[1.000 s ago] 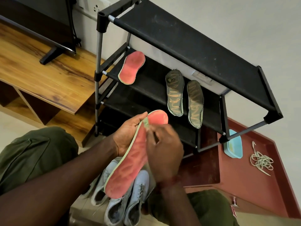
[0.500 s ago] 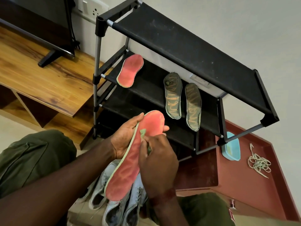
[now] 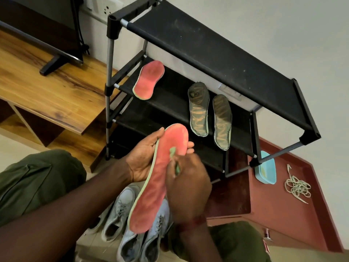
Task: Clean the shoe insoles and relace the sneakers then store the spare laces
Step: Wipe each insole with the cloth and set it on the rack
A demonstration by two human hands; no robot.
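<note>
1. Holding insole (image 3: 160, 178) up in left hand (image 3: 144, 159), thumb on one edge, fingertips past the other.
2. Pinching small green thing (image 3: 173, 152) in right hand (image 3: 188, 184), pressed on insole's top half.

A left hand (image 3: 143, 157) holds a long red insole (image 3: 151, 205) from beneath while the right hand (image 3: 188, 188) pinches a small green scrap (image 3: 172, 151) against its top. Grey sneakers (image 3: 120, 210) sit on the floor below. Behind them, a black shoe rack (image 3: 207, 44) carries a second red insole (image 3: 149, 79) and two dark insoles (image 3: 198, 108). Pale laces (image 3: 297, 187) lie near a blue tub (image 3: 265, 171) on a red cabinet (image 3: 283, 224).
</note>
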